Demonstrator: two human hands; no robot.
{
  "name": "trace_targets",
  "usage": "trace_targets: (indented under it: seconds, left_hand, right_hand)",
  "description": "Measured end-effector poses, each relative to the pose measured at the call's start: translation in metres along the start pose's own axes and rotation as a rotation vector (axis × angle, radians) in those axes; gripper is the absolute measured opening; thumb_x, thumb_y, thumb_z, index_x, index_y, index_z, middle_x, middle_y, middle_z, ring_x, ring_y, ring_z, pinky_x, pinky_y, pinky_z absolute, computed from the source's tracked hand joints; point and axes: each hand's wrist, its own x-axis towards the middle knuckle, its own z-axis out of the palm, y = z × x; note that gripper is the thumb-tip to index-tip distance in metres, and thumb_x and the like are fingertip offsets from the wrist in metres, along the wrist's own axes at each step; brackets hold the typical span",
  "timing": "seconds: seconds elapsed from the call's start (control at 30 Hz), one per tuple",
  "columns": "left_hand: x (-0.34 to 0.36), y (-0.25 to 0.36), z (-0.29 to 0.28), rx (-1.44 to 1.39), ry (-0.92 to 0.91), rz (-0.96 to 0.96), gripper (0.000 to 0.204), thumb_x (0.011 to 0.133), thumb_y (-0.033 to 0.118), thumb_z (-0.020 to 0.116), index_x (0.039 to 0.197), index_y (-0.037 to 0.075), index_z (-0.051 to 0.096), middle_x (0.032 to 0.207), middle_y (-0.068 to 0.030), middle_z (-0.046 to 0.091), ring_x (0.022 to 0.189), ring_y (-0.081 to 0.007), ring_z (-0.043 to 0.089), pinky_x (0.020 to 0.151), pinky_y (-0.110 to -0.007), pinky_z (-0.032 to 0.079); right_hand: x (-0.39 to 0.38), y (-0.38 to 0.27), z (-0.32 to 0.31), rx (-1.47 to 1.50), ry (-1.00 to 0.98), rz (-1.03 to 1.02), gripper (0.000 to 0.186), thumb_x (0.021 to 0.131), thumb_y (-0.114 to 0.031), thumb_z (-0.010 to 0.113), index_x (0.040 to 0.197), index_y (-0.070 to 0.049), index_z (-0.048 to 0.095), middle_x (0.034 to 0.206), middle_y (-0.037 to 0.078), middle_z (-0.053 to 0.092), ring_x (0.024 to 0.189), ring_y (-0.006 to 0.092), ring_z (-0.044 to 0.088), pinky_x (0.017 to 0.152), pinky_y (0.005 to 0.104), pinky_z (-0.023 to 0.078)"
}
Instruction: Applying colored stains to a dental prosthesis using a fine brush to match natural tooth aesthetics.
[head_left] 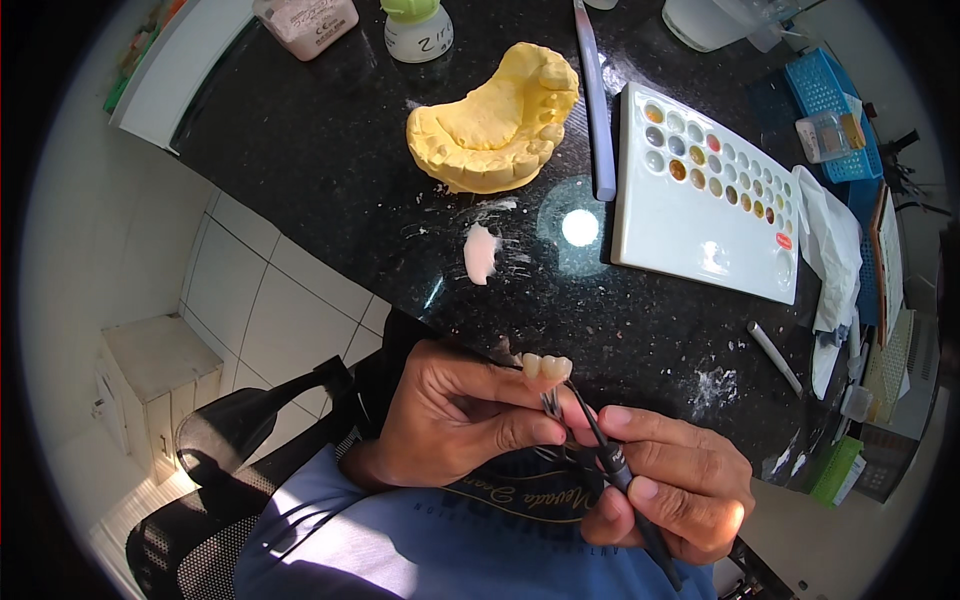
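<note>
Between the thumb and fingers of my left hand (465, 410), closed, is a slim metal holder (551, 404), mostly hidden by the fingers. At its tip sits a small dental bridge (546, 368) of joined tooth-coloured crowns, with a pinkish underside. My right hand (680, 480) is closed around a slim black-handled tool (618, 468), whose thin dark tip reaches up beside the bridge. I cannot tell whether that tip touches it. Beyond the hands, a pink smear of paste (481, 254) lies on the dark worktop (330, 190), below a yellow dental cast (490, 130).
A white palette (700, 190) with coloured wells lies at the right, beside a long blue-grey stick (596, 110). Farther right are a white tissue (832, 250) and blue basket (825, 90). A grey rod (775, 358) lies nearer. A green-capped jar (418, 30) stands at the back.
</note>
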Motion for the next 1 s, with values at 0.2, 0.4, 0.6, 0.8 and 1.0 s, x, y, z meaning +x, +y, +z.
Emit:
trace_targets:
  seconds: [0.2, 0.4, 0.6, 0.8, 1.0]
  left_hand:
    - [-0.001, 0.0, 0.001, -0.024, 0.018, -0.036, 0.012, 0.073, 0.004, 0.072, 0.076, -0.006, 0.067, 0.076, -0.0159, 0.067, 0.069, -0.0196, 0.067, 0.067, -0.028, 0.055]
    - [-0.001, 0.001, 0.001, -0.028, 0.005, -0.042, 0.012, 0.073, 0.003, 0.072, 0.077, -0.007, 0.067, 0.076, -0.0166, 0.067, 0.07, -0.0205, 0.067, 0.068, -0.029, 0.055]
    - [0.001, 0.001, -0.002, -0.037, -0.004, -0.02, 0.011, 0.074, 0.002, 0.071, 0.077, -0.007, 0.067, 0.075, -0.0168, 0.067, 0.07, -0.0208, 0.067, 0.068, -0.029, 0.055]
    - [0.0, 0.003, -0.012, 0.0, -0.214, -0.07, 0.017, 0.078, -0.004, 0.063, 0.095, -0.006, 0.062, 0.093, -0.0197, 0.065, 0.089, -0.0215, 0.064, 0.082, -0.032, 0.053]
    - [-0.003, 0.002, -0.011, 0.033, -0.176, -0.053, 0.017, 0.079, -0.005, 0.062, 0.096, -0.006, 0.063, 0.095, -0.0193, 0.065, 0.09, -0.0215, 0.064, 0.082, -0.031, 0.053]
  right_hand:
    - [0.001, 0.002, -0.001, 0.044, 0.015, -0.006, 0.039, 0.071, 0.001, 0.067, 0.105, 0.003, 0.047, 0.08, 0.016, 0.058, 0.084, 0.0374, 0.064, 0.073, 0.0396, 0.056]
    - [-0.001, -0.001, -0.003, -0.029, -0.023, 0.011, 0.039, 0.071, 0.001, 0.067, 0.105, 0.003, 0.047, 0.08, 0.017, 0.058, 0.084, 0.0374, 0.064, 0.073, 0.04, 0.056]
    - [0.0, 0.0, 0.0, -0.007, 0.008, -0.005, 0.037, 0.072, 0.002, 0.066, 0.103, 0.003, 0.047, 0.081, 0.018, 0.058, 0.084, 0.0376, 0.064, 0.074, 0.0409, 0.056]
    - [-0.002, 0.0, -0.004, 0.02, -0.006, -0.005, 0.036, 0.072, 0.003, 0.065, 0.104, 0.003, 0.047, 0.082, 0.018, 0.058, 0.085, 0.0381, 0.064, 0.075, 0.0417, 0.055]
    - [-0.004, 0.0, -0.004, 0.033, -0.031, 0.007, 0.039, 0.072, 0.001, 0.065, 0.106, 0.002, 0.046, 0.085, 0.017, 0.055, 0.087, 0.0386, 0.063, 0.076, 0.0424, 0.054]
